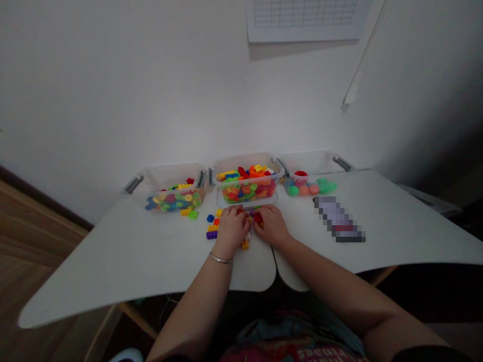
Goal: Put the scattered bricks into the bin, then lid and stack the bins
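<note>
In my head view, my left hand (234, 226) is curled beside a purple toy brick (212, 235), and my right hand (270, 224) bends its fingers at a red piece (257, 219); I cannot tell whether either grips anything. The red piece sits between my hands at the white table (158, 261), near 3 clear plastic bins (245, 160).

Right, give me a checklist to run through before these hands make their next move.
1. Left hand at the loose bricks: ok.
2. Right hand close beside it: ok.
3. Firm grip on the red piece at the right fingertips: cannot tell, fingers partly hide it.
4. Loose pieces all together: not ok, a green piece lies apart, by the left bin.
5. Middle bin uncovered: ok.
6. Pixelated object clear of both hands: ok.
</note>
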Action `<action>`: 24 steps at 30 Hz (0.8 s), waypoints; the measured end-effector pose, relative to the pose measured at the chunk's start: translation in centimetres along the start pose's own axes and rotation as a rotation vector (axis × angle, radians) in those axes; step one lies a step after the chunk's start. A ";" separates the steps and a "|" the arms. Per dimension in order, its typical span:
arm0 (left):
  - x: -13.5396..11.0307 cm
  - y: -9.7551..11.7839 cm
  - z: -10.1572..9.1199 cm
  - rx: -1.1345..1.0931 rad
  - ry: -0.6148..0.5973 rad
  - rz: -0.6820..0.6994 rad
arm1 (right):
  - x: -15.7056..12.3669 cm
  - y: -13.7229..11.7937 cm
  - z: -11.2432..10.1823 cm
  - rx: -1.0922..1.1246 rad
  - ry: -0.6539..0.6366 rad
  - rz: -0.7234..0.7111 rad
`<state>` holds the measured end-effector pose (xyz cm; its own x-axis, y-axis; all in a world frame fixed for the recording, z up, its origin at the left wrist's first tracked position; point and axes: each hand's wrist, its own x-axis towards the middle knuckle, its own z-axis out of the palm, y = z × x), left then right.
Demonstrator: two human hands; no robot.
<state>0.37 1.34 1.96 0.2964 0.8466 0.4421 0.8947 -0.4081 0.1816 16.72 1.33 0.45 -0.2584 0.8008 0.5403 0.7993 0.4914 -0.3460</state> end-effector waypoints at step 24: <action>0.4 -0.6 -0.3 -0.039 -0.015 -0.014 | 9.4 3.0 -7.5 0.499 0.470 0.189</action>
<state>-0.10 1.83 2.30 0.2894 0.8572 0.4259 0.8852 -0.4089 0.2217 20.78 7.78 10.24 0.2113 0.7108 0.6709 0.4348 0.5463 -0.7159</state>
